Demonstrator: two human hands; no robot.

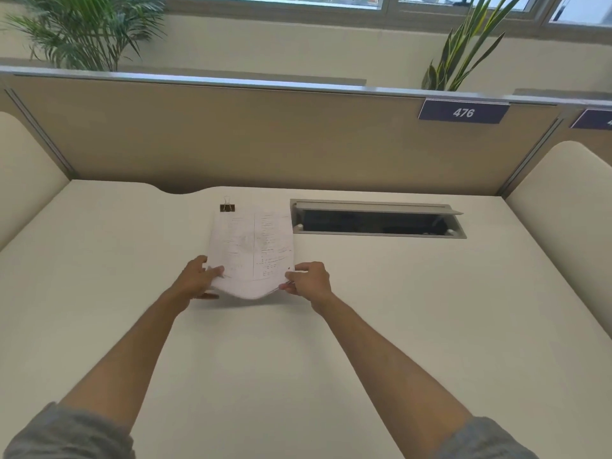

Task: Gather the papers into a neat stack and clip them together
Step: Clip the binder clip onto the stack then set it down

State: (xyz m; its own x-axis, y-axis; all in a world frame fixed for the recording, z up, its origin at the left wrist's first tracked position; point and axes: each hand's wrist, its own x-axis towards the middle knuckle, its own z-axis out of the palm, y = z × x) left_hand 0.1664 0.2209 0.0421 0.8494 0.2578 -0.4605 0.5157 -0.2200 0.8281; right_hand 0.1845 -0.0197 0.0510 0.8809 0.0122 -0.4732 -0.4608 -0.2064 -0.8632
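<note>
A stack of white printed papers [251, 250] is held just above the cream desk [364, 309], its near edge sagging downward. My left hand [195, 278] grips the stack's near left corner. My right hand [309, 279] pinches the near right corner. A black binder clip [227, 207] with silver wire handles lies on the desk right beyond the papers' far left corner, untouched by either hand.
An open cable tray slot [377, 220] with a raised grey lid is cut into the desk to the right of the papers. A tan partition [265, 137] with a sign reading 476 [463, 112] walls the far edge. Cream side panels flank both sides.
</note>
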